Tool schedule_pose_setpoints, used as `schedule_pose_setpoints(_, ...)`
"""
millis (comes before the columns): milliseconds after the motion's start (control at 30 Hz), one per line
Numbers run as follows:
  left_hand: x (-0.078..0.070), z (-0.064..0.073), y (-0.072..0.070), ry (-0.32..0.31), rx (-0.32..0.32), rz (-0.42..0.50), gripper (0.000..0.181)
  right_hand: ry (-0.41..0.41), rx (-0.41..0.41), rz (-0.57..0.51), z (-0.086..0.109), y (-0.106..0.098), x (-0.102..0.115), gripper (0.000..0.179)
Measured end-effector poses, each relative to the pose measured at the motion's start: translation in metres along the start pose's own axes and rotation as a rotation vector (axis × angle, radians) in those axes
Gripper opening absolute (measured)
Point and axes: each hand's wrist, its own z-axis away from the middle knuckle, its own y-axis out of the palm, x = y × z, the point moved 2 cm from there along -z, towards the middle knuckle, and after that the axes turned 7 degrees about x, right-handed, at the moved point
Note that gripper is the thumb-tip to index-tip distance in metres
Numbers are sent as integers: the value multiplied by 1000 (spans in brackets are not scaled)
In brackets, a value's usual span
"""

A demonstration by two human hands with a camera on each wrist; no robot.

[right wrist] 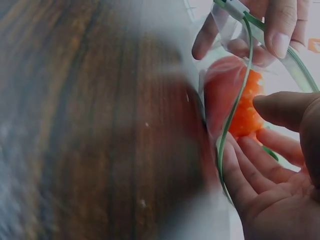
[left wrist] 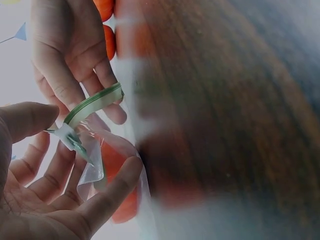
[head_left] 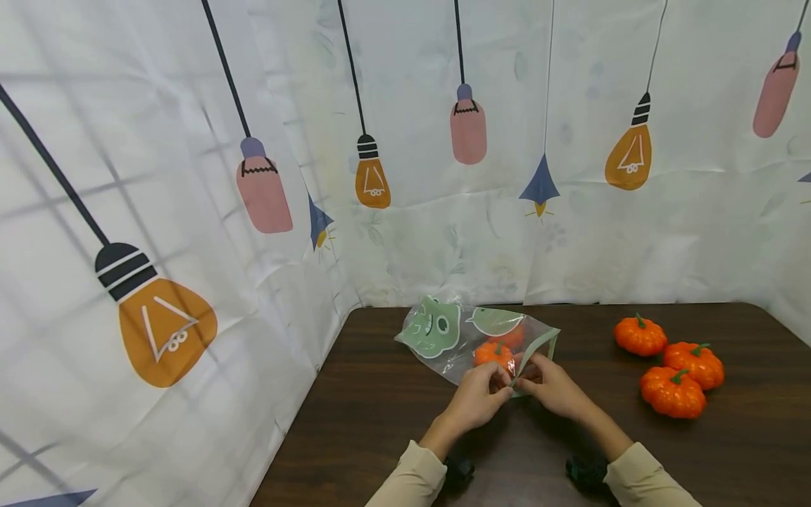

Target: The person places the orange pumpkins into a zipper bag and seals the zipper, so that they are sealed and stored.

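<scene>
A clear zip bag (head_left: pixel 459 362) with green cartoon prints and a green zip strip lies on the dark table. Inside it are two orange toy pumpkins (head_left: pixel 493 354). With thumb and fingers my left hand (head_left: pixel 476 398) pinches the strip beside the white slider (left wrist: pixel 66 134). The bag's mouth gapes between the two strip edges. My right hand (head_left: pixel 557 389) is at the mouth's right side, its fingers (right wrist: pixel 255 165) fairly straight against the bag's edge, thumb apart from them. An orange pumpkin (right wrist: pixel 245 112) shows through the plastic near those fingers.
Three more orange pumpkins (head_left: pixel 673 392) with green stems sit close together on the table's right. White printed curtains (head_left: pixel 431 246) hang behind and to the left of the brown table (head_left: pixel 355 415). Dark wrist devices (head_left: pixel 457 472) sit under the sleeves.
</scene>
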Motion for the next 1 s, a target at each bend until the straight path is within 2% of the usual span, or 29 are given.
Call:
schedule_pose_setpoints(200,1,0,2,13,-2,-2,8,21,-25,-2,1,-8,0,43)
schedule_pose_setpoints(500,4,0,2,18,-1,0,6,79,-69,80,4,-31,4,20)
schedule_pose_setpoints(700,4,0,2,20,2,-4,5,79,-98,86,9,-47,4,21)
schedule_pose_setpoints(933,4,1,0,25,4,-6,5,56,-24,16,22,-72,7,29)
schedule_pose_setpoints(1000,2,1,0,33,9,-8,6,67,-26,17,27,-79,7,31)
